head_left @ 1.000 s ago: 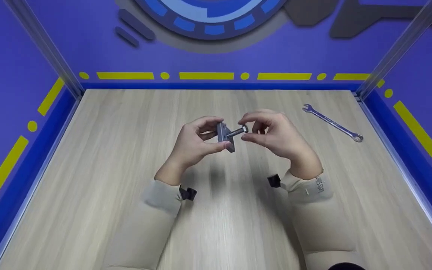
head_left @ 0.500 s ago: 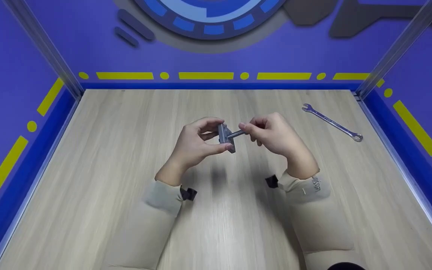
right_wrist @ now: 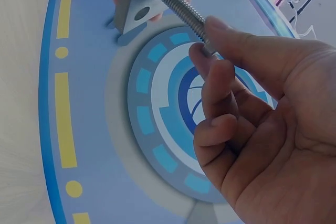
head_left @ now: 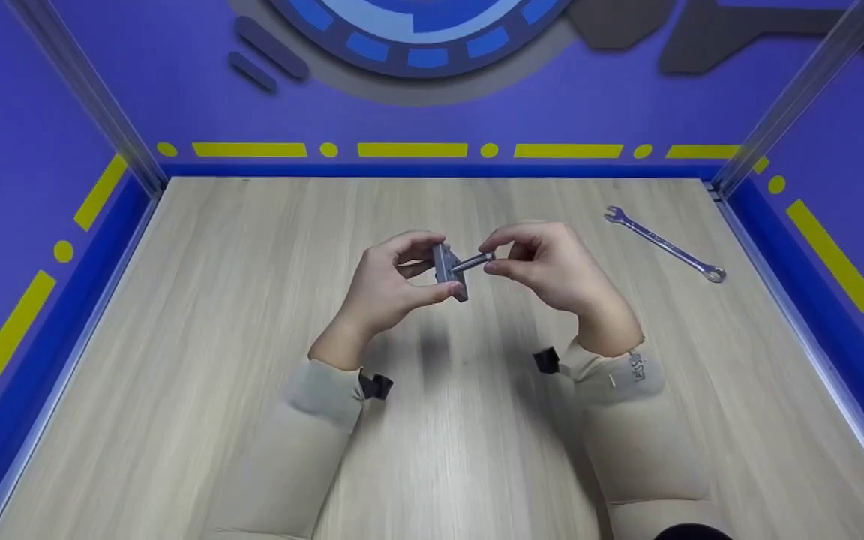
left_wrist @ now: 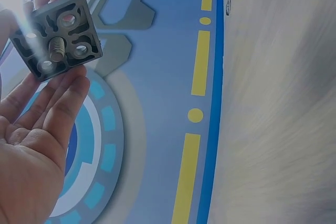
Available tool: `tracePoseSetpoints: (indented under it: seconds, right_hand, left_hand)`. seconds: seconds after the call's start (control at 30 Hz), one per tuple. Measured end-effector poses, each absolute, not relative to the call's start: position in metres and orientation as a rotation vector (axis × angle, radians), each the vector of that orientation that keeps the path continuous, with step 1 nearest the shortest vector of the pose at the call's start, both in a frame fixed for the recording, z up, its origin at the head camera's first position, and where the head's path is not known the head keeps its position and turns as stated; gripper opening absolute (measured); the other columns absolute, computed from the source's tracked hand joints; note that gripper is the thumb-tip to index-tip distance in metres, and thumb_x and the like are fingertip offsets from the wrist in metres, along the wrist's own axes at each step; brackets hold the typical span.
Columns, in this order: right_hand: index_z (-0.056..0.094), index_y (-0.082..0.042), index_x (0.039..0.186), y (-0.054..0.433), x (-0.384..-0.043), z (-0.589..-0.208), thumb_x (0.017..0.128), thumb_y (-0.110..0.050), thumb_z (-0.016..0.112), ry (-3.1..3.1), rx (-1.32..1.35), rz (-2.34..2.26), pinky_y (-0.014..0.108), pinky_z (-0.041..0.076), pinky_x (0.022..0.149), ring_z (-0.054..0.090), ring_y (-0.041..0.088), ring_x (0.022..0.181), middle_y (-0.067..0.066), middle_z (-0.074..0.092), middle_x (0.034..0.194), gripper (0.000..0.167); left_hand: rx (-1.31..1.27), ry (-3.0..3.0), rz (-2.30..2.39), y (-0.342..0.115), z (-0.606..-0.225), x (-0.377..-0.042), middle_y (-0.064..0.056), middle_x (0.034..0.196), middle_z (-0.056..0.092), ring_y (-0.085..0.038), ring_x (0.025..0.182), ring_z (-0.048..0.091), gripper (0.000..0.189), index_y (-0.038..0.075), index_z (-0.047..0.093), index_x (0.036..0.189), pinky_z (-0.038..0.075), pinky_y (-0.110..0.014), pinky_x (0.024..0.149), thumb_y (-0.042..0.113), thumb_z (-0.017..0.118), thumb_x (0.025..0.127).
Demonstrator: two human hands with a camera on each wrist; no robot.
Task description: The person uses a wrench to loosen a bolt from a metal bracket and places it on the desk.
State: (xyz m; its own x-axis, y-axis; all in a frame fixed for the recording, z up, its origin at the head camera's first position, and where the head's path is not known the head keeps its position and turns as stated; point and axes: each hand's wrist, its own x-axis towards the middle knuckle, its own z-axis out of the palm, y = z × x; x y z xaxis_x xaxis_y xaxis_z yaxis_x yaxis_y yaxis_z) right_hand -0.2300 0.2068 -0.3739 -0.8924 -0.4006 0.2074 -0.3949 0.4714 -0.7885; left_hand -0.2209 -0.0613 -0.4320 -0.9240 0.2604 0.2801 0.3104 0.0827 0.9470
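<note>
Raised over the table, my left hand (head_left: pixel 394 281) grips a square grey metal plate (left_wrist: pixel 72 38) by its edges, thumb on one side and fingers on the other. Several holes lie around the plate's centre. A threaded bolt (right_wrist: pixel 181 6) runs through the middle of the plate, and its tip pokes out on the far side in the left wrist view. With thumb and fingertips, my right hand (head_left: pixel 544 262) pinches the head end of the bolt. Most of the shank shows between that hand and the plate.
A combination wrench (head_left: pixel 664 246) lies on the wooden table (head_left: pixel 199 337) to the right, beyond my right hand. Blue panels (head_left: pixel 432 124) with yellow marks enclose the table at the back and both sides, with metal posts at the rear corners.
My right hand has turned at the bolt head: fingers spread around it first, then rotated over with the thumb on top, now back. The left hand and plate stay nearly still.
</note>
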Motion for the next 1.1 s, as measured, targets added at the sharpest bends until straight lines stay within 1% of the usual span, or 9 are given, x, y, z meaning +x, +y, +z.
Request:
tracePoseSetpoints:
  seconds: [0.17,0.27,0.37,0.47,0.6,0.77,0.93,1.0,1.1]
  right_hand:
    - [0.087,-0.009,0.117,0.2079,-0.232,-0.3745,0.097,-0.008,0.089,2.689,-0.695,-1.432,0.019,0.045,0.054,0.058,0.01,0.066,0.005,0.073,0.082,0.02]
    - [0.088,-0.012,0.116,0.2079,-0.2346,-0.3757,0.103,-0.023,0.086,2.695,-0.599,-1.408,0.022,0.049,0.057,0.062,0.013,0.066,0.002,0.077,0.085,0.017]
    - [0.087,-0.012,0.103,0.2064,-0.2367,-0.3777,0.109,-0.041,0.077,2.686,-0.479,-1.38,0.025,0.051,0.06,0.065,0.016,0.063,-0.002,0.08,0.083,0.031]
    - [0.083,-0.012,0.087,0.2049,-0.2373,-0.3791,0.112,-0.049,0.071,2.674,-0.423,-1.361,0.027,0.051,0.058,0.064,0.018,0.057,-0.001,0.076,0.072,0.046]
    - [0.079,-0.011,0.081,0.2041,-0.2367,-0.3798,0.111,-0.046,0.073,2.668,-0.43,-1.368,0.026,0.051,0.054,0.064,0.016,0.055,-0.003,0.071,0.067,0.047]
    - [0.084,-0.009,0.091,0.2041,-0.2362,-0.3792,0.11,-0.038,0.077,2.67,-0.471,-1.375,0.022,0.043,0.052,0.064,0.013,0.057,-0.004,0.074,0.072,0.036]
    - [0.084,-0.002,0.113,0.2037,-0.2362,-0.3787,0.105,-0.017,0.082,2.596,-0.553,-1.464,0.019,0.055,0.057,0.065,0.011,0.066,0.003,0.077,0.086,0.017]
    - [0.083,0.0,0.118,0.2032,-0.2363,-0.3785,0.103,-0.01,0.084,2.579,-0.579,-1.497,0.019,0.059,0.061,0.066,0.011,0.07,0.006,0.078,0.091,0.018]
    - [0.084,0.0,0.12,0.2027,-0.2363,-0.3783,0.1,-0.005,0.085,2.594,-0.582,-1.519,0.018,0.06,0.063,0.066,0.009,0.072,0.009,0.079,0.096,0.021]
  left_hand:
    - [-0.603,-2.284,-2.017,-0.0613,-0.4312,-0.2208,-0.009,0.137,0.078,-0.024,0.131,0.077,0.063,0.008,0.074,0.143,0.065,-0.026,0.116,0.016,0.101,0.086]
    - [-0.597,-2.275,-2.029,-0.0609,-0.4308,-0.2208,-0.01,0.136,0.078,-0.024,0.131,0.077,0.064,0.007,0.074,0.143,0.065,-0.027,0.116,0.015,0.101,0.086]
    - [-0.59,-2.273,-2.042,-0.0602,-0.4309,-0.2209,-0.011,0.136,0.078,-0.025,0.131,0.077,0.064,0.006,0.074,0.143,0.065,-0.027,0.116,0.014,0.101,0.085]
    - [-0.59,-2.282,-2.037,-0.0593,-0.4309,-0.2208,-0.011,0.138,0.078,-0.025,0.131,0.077,0.065,0.006,0.074,0.143,0.065,-0.026,0.116,0.014,0.101,0.085]
    - [-0.597,-2.296,-2.012,-0.0586,-0.4307,-0.2206,-0.011,0.138,0.077,-0.026,0.132,0.077,0.065,0.006,0.074,0.144,0.064,-0.025,0.116,0.015,0.101,0.086]
    - [-0.604,-2.294,-2.004,-0.0591,-0.4308,-0.2206,-0.011,0.138,0.078,-0.026,0.132,0.077,0.065,0.005,0.074,0.144,0.064,-0.025,0.117,0.014,0.101,0.086]
    - [-0.591,-2.287,-2.005,-0.0603,-0.4316,-0.2213,-0.011,0.135,0.078,-0.025,0.13,0.077,0.065,0.005,0.074,0.143,0.063,-0.025,0.118,0.013,0.102,0.085]
    - [-0.58,-2.288,-2.002,-0.0609,-0.4319,-0.2215,-0.01,0.133,0.079,-0.024,0.13,0.077,0.064,0.005,0.074,0.142,0.063,-0.025,0.118,0.014,0.102,0.085]
    - [-0.569,-2.29,-1.996,-0.0614,-0.4321,-0.2217,-0.01,0.132,0.078,-0.024,0.129,0.077,0.064,0.006,0.074,0.142,0.063,-0.025,0.118,0.015,0.102,0.086]
